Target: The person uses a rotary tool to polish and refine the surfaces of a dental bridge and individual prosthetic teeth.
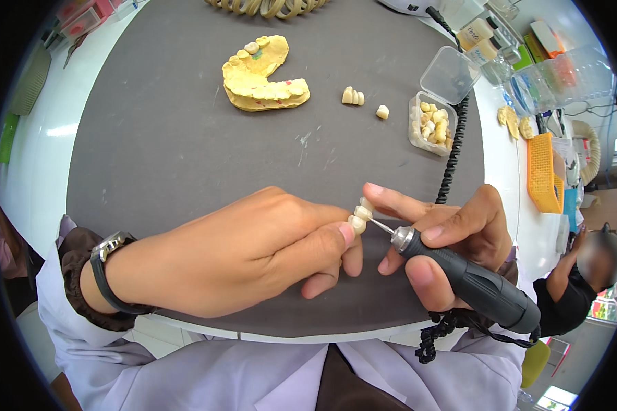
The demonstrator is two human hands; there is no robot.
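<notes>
My left hand [267,250] pinches a small dental bridge [359,218] of joined, tooth-coloured crowns between thumb and fingers. Wrapped round a black dental handpiece [469,277] is my right hand [459,229], its index finger reaching out by the upper end of the bridge. The handpiece's thin metal bur [380,225] points left, its tip at the side of the bridge; whether it touches cannot be made out. Farther off on the grey mat stand a yellow dental cast [264,89] with one pale crown on it, a short crown bridge [353,96] and a single crown [382,111].
An open clear plastic box [413,130] of tooth pieces stands at the right of the grey mat [185,151]. A black coiled cord [452,164] runs beside it. Bottles [476,34] and a yellow basket [543,175] stand farther right. Another person [569,294] is at the right edge.
</notes>
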